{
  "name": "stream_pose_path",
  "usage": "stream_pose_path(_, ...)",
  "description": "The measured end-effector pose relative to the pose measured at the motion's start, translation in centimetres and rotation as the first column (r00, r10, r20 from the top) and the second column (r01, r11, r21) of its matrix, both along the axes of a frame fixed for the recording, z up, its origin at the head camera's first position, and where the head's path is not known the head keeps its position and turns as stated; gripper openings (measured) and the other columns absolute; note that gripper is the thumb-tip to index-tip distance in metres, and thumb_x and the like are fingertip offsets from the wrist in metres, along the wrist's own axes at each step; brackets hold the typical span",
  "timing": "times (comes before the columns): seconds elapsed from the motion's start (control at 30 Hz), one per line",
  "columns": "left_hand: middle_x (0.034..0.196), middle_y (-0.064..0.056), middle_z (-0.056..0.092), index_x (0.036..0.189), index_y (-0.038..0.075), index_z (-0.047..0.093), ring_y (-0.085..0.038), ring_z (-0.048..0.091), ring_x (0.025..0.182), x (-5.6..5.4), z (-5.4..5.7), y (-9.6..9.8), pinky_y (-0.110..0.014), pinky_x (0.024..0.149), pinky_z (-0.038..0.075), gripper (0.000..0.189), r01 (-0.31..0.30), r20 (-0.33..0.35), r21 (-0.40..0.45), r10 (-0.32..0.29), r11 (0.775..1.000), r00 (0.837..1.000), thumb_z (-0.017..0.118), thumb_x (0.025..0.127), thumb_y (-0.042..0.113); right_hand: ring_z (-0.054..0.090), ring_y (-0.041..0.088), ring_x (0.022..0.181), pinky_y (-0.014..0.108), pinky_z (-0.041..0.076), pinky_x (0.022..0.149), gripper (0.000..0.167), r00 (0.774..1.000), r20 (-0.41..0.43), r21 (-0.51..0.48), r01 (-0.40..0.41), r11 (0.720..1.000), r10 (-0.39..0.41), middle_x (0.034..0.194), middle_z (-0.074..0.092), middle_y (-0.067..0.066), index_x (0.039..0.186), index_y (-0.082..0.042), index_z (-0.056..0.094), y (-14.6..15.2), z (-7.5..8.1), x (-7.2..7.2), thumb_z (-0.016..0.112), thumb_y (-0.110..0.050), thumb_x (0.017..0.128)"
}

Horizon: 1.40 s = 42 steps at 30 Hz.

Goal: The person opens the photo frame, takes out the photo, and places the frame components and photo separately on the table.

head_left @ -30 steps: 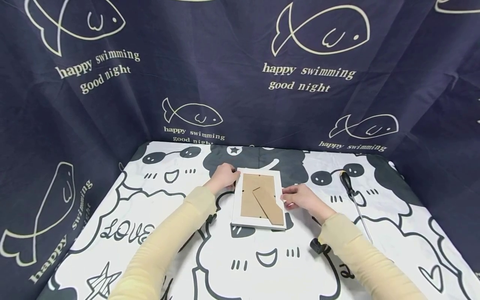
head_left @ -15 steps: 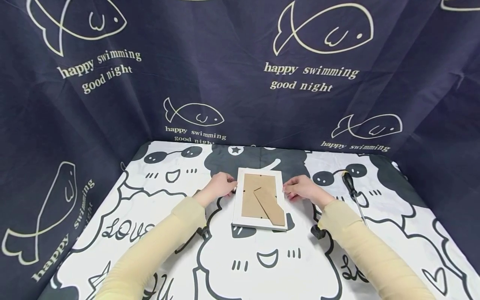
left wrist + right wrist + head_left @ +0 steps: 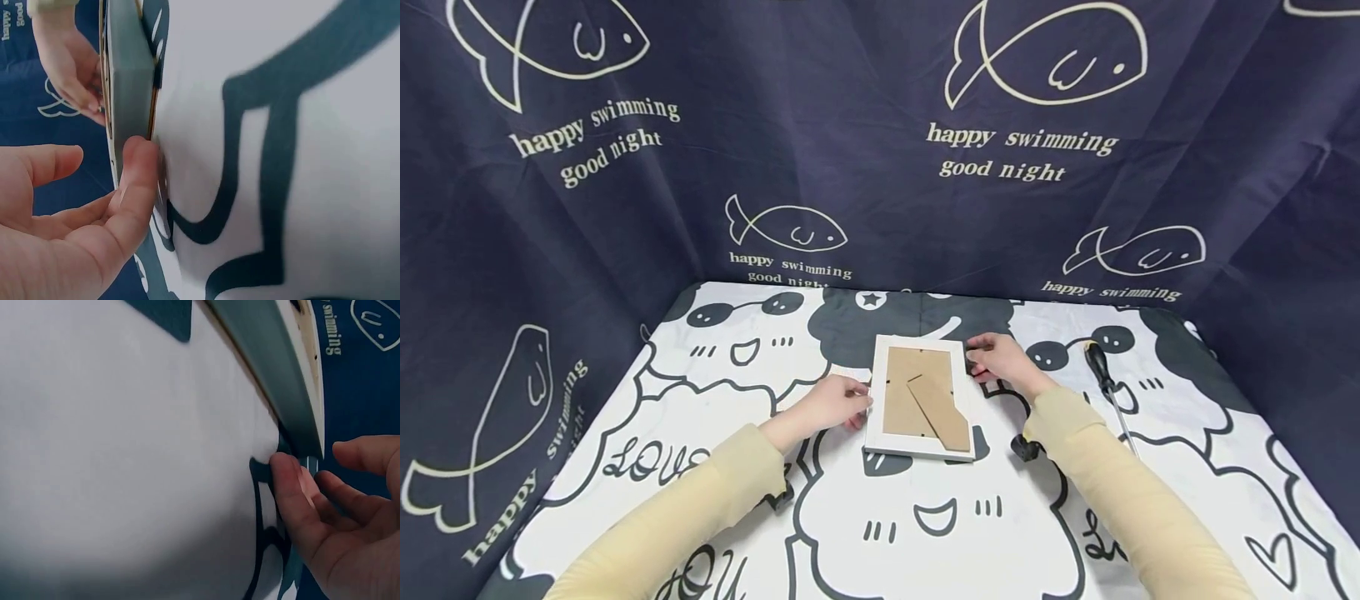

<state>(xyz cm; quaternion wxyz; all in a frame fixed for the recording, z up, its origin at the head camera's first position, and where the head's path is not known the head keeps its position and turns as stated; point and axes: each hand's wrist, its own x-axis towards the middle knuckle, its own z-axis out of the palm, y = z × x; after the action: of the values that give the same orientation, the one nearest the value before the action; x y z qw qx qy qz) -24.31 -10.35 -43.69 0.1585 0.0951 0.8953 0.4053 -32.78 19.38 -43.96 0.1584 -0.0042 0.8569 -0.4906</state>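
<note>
The picture frame [image 3: 920, 392] lies back-up on the desk [image 3: 936, 567], its long axis running almost straight away from the person. Its brown backing board [image 3: 898, 408] faces up, and the stand flap [image 3: 942, 417] slants from near the middle toward the near right corner.

The frame sits between the two hands — just to the right of the left hand [image 3: 829, 403], whose fingertip appears to meet the long side wall, thumb held apart from the fingers. The right hand [image 3: 1003, 360] is at the far right corner, thumb and fingers parted, holding nothing; whether it touches the frame I cannot tell.

Farther right lies a screwdriver [image 3: 1097, 367], black handle away from the person, shaft toward them. A dark blue curtain [image 3: 880, 150] with fish drawings hangs behind.
</note>
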Motion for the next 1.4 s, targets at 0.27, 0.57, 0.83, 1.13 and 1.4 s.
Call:
stream_pose_path(0.27, 0.069, -0.001, 0.064, 0.131, -0.010, 0.046, -0.013, 0.062, 0.056, 2.0, 0.1, 0.4, -0.023, 0.058, 0.041, 0.056, 0.046, 0.002, -0.015, -0.046, 0.999, 0.999, 0.062, 0.088, 0.021, 0.061, 0.011, 0.066, 0.031, 0.057, 0.069, 0.036, 1.000, -0.008, 0.074, 0.002, 0.997, -0.002, 0.095, 0.060, 0.014, 0.126, 0.009, 0.050, 0.3, -0.2, -1.8, 0.053, -0.008, 0.094)
stream_pose_path(0.57, 0.063, 0.001, 0.059, 0.132, -0.012, 0.042, -0.012, 0.057, 0.051, 3.2, -0.4, 0.5, -0.024, 0.050, 0.041, 0.067, 0.124, -0.018, -0.053, -0.125, 0.991, 0.992, 0.066, 0.087, 0.032, 0.064, 0.015, 0.068, 0.033, 0.057, 0.068, 0.034, 0.997, -0.064, 0.021, -0.037, 0.999, 0.039, 0.097, 0.065, 0.020, 0.121, 0.011, 0.055, 0.1, -0.3, -2.7, 0.056, -0.009, 0.093)
stream_pose_path(0.83, 0.060, 0.003, 0.058, 0.134, -0.011, 0.039, -0.010, 0.052, 0.049, 3.8, -0.8, 0.4, -0.023, 0.047, 0.040, 0.081, 0.158, -0.031, -0.059, -0.160, 0.986, 0.987, 0.078, 0.076, 0.031, 0.061, 0.011, 0.063, 0.029, 0.056, 0.063, 0.030, 0.994, -0.103, 0.060, -0.036, 0.998, 0.042, 0.083, 0.065, 0.011, 0.115, 0.008, 0.061, 0.0, -0.8, -2.7, 0.059, -0.013, 0.093)
stream_pose_path(1.13, 0.060, 0.005, 0.054, 0.134, -0.013, 0.036, -0.007, 0.048, 0.046, 3.9, -1.2, 0.7, -0.020, 0.045, 0.039, 0.085, 0.151, -0.100, -0.106, -0.162, 0.983, 0.982, 0.082, 0.070, 0.019, 0.060, 0.012, 0.064, 0.025, 0.054, 0.060, 0.025, 0.987, -0.154, 0.171, -0.018, 0.985, 0.045, 0.081, 0.065, 0.008, 0.109, 0.002, 0.067, -0.5, -1.1, -2.4, 0.060, -0.016, 0.092)
stream_pose_path(1.4, 0.058, 0.006, 0.051, 0.132, -0.014, 0.038, -0.005, 0.046, 0.046, 4.1, -1.1, 0.9, -0.019, 0.044, 0.038, 0.076, 0.144, -0.150, -0.149, -0.166, 0.978, 0.975, 0.078, 0.072, 0.010, 0.058, 0.011, 0.065, 0.024, 0.053, 0.061, 0.025, 0.988, -0.148, 0.215, -0.007, 0.977, 0.040, 0.079, 0.063, 0.006, 0.107, 0.002, 0.066, -1.1, -1.1, -2.4, 0.057, -0.017, 0.094)
